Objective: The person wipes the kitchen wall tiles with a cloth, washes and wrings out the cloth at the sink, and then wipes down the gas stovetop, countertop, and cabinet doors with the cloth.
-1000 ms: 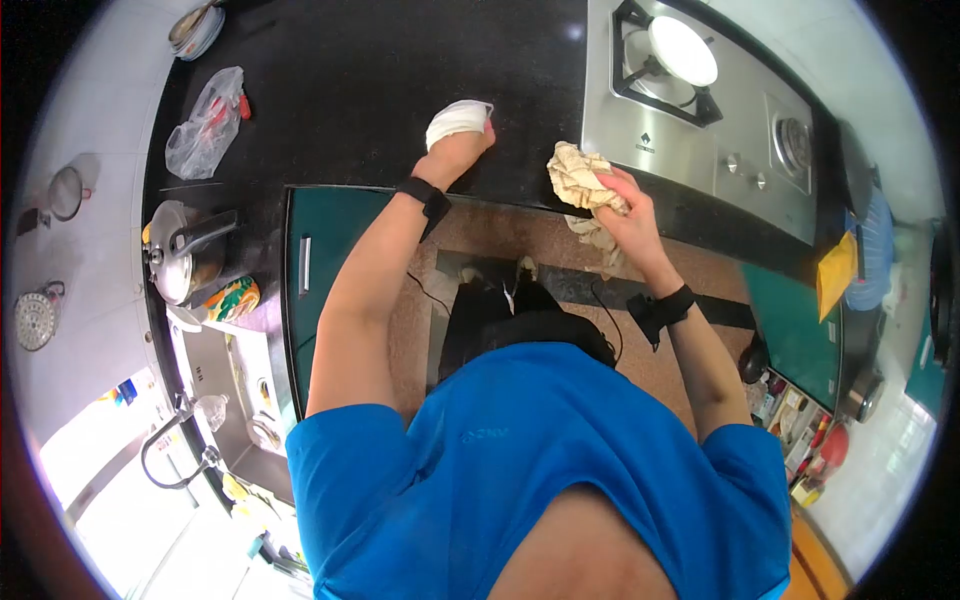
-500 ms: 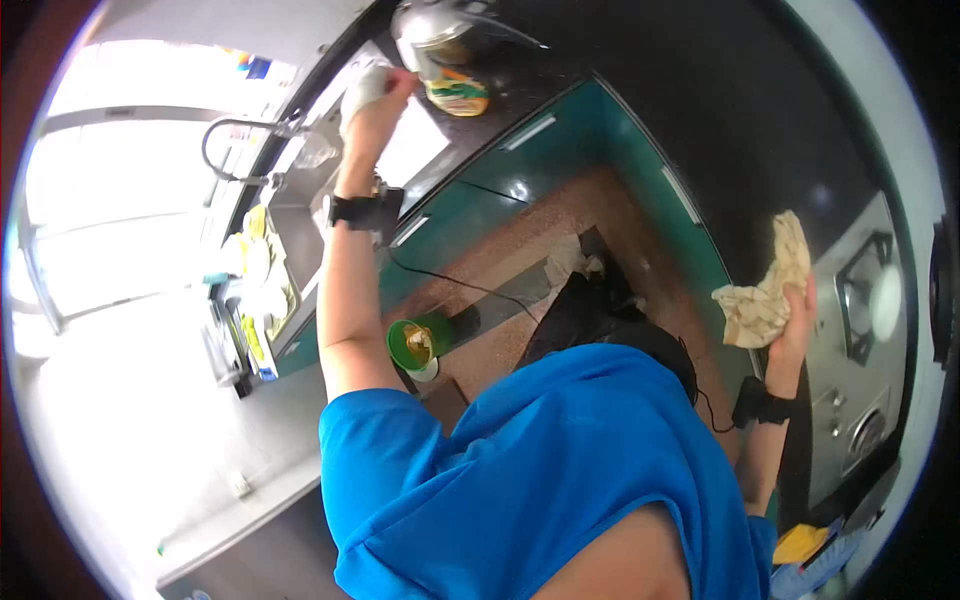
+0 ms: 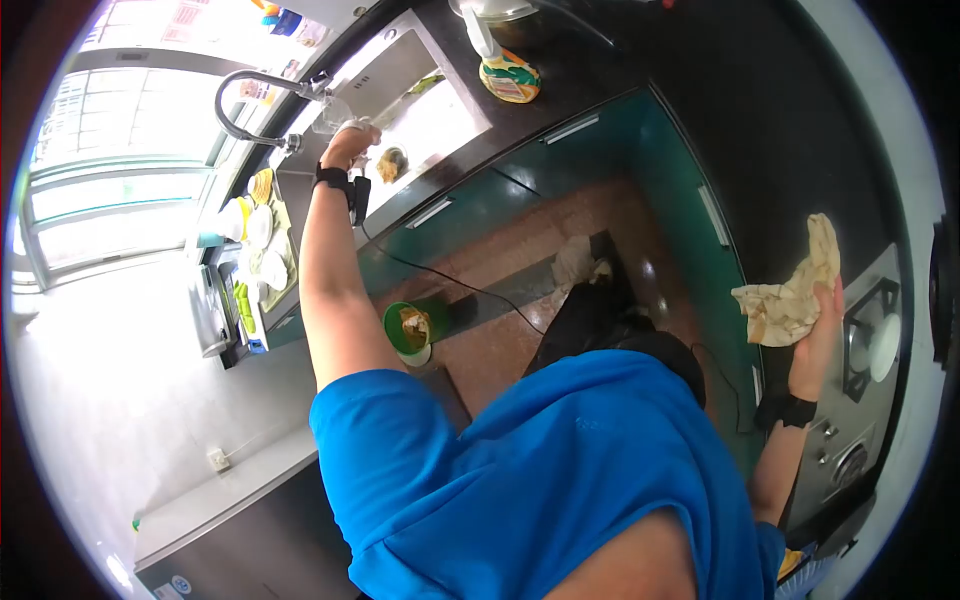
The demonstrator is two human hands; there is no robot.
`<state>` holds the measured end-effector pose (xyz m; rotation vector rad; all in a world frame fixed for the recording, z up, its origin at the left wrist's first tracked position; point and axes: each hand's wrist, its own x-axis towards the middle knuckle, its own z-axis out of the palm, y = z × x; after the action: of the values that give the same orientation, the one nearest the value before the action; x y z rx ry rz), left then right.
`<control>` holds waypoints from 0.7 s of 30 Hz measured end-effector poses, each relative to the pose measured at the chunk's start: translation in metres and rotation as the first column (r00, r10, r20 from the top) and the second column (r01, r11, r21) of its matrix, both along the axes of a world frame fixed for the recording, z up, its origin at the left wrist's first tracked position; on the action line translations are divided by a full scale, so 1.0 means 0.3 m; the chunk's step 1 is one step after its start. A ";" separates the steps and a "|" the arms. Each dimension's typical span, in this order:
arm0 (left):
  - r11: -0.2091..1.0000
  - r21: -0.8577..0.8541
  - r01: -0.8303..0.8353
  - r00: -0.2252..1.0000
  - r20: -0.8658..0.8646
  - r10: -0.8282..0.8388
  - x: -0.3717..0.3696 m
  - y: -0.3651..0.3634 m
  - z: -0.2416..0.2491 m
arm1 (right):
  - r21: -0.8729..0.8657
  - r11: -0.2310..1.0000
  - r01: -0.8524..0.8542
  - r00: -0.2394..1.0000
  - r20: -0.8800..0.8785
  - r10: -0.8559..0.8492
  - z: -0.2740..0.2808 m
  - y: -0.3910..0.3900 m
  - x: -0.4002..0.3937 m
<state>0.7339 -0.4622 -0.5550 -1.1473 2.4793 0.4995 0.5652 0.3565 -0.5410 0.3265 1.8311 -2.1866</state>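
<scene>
My left hand (image 3: 352, 142) is over the near part of the steel sink (image 3: 378, 72), beside the faucet (image 3: 235, 105). Its fingers are closed around something whitish that I cannot make out. Clear crumpled plastic (image 3: 331, 114) hangs at the faucet, just behind that hand. Below the fingers in the basin is a round drain or strainer with brownish scraps (image 3: 391, 165). At the right, my right hand (image 3: 822, 335) grips a crumpled cream cloth (image 3: 790, 305) above the counter edge, close to the gas stove (image 3: 850, 400).
A spray bottle (image 3: 508, 78) with a yellow-green label stands beside the sink, near a metal pot (image 3: 500, 10). Dishes (image 3: 262, 228) sit on a rack left of the sink. On the floor is a green bin (image 3: 398, 318) holding waste. A cable (image 3: 450, 281) crosses the floor.
My left hand has come back from near the spray bottle to the faucet side of the sink, lower over the basin. My right hand still holds the cloth. The view has shifted slightly.
</scene>
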 end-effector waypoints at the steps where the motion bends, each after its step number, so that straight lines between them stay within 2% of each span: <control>1: 0.987 0.154 -0.040 0.990 -0.124 0.060 0.013 0.020 0.021 | -0.025 1.000 0.011 1.000 0.006 -0.011 0.012 -0.019 0.000; 2: 0.950 0.308 -0.060 0.962 -0.237 0.137 0.026 0.048 0.050 | -0.027 1.000 0.012 1.000 0.007 -0.012 -0.001 -0.010 -0.014; 3: 0.934 0.344 -0.098 0.955 -0.231 0.186 0.023 0.127 0.115 | -0.044 0.999 -0.013 1.000 0.022 0.014 -0.033 0.017 -0.035; 4: 0.901 0.432 0.052 0.938 -0.329 0.104 0.070 0.113 0.138 | -0.055 0.998 -0.028 0.999 0.030 0.030 -0.068 0.051 -0.055; 5: 0.828 0.511 0.231 0.898 -0.439 0.021 0.084 0.109 0.135 | -0.115 0.986 -0.121 0.990 -0.085 0.112 -0.135 0.088 -0.077; 6: 0.861 0.277 0.426 0.856 -0.432 -0.285 0.054 0.240 0.212 | -0.268 0.957 -0.112 0.992 0.018 0.121 -0.133 0.071 -0.068; 7: 0.814 0.542 0.207 0.912 -0.409 0.040 0.009 0.403 0.274 | -0.416 0.902 -0.119 0.990 0.019 0.139 -0.147 0.063 -0.050; 8: 0.764 0.574 0.295 0.899 -0.437 -0.019 -0.044 0.457 0.247 | -0.395 0.916 -0.070 0.997 0.000 0.076 -0.030 -0.034 -0.005; 9: 0.638 0.673 0.375 0.879 -0.476 -0.015 -0.122 0.600 0.282 | -0.487 0.871 -0.063 0.998 -0.008 0.068 0.050 -0.106 0.013; 10: 0.609 0.567 0.555 0.812 -0.528 -0.249 -0.224 0.743 0.339 | -0.463 0.881 -0.096 0.990 -0.132 0.039 0.092 -0.157 0.006; 11: 0.553 0.645 0.527 0.816 -0.566 -0.117 -0.296 0.931 0.378 | -0.629 0.778 -0.006 0.998 -0.048 -0.032 0.089 -0.184 -0.012; 12: 0.532 0.656 0.535 0.820 -0.555 -0.140 -0.371 1.106 0.447 | -0.572 0.819 -0.055 0.995 -0.102 -0.005 0.130 -0.195 -0.035; 13: 0.391 0.732 0.559 0.815 -0.572 -0.094 -0.438 1.229 0.440 | -0.515 0.856 0.031 0.994 -0.077 -0.083 0.173 -0.216 -0.040; 14: 0.285 0.760 0.584 0.808 -0.577 -0.116 -0.483 1.376 0.502 | -0.467 0.877 0.109 0.988 -0.045 -0.147 0.207 -0.245 -0.044; 15: 0.173 0.785 0.595 0.803 -0.589 -0.091 -0.509 1.509 0.554 | -0.501 0.852 0.153 0.982 -0.019 -0.187 0.279 -0.275 -0.035; 17: 0.077 0.744 0.664 0.747 -0.654 -0.118 -0.571 1.678 0.562 | -0.574 0.792 0.208 0.970 0.016 -0.243 0.381 -0.343 0.000; 18: 0.088 0.683 0.725 0.687 -0.709 -0.158 -0.582 1.782 0.591 | -0.577 0.791 0.201 0.970 0.003 -0.245 0.399 -0.331 -0.001; 19: 0.052 0.625 0.779 0.623 -0.762 -0.176 -0.598 1.881 0.590 | -0.636 0.739 0.223 0.966 0.040 -0.257 0.407 -0.309 0.008; 20: -0.042 0.634 0.772 0.618 -0.765 -0.182 -0.613 1.973 0.573 | -0.689 0.681 0.246 0.961 0.083 -0.264 0.413 -0.282 0.020; 21: 0.043 0.531 0.846 0.513 -0.791 -0.332 -0.611 2.034 0.584 | -0.766 0.575 0.288 0.948 0.146 -0.281 0.445 -0.261 0.015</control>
<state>0.5507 0.1480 -0.3798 0.6735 2.0062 1.7048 0.5696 0.2781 -0.4076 0.4444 0.6577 -2.9364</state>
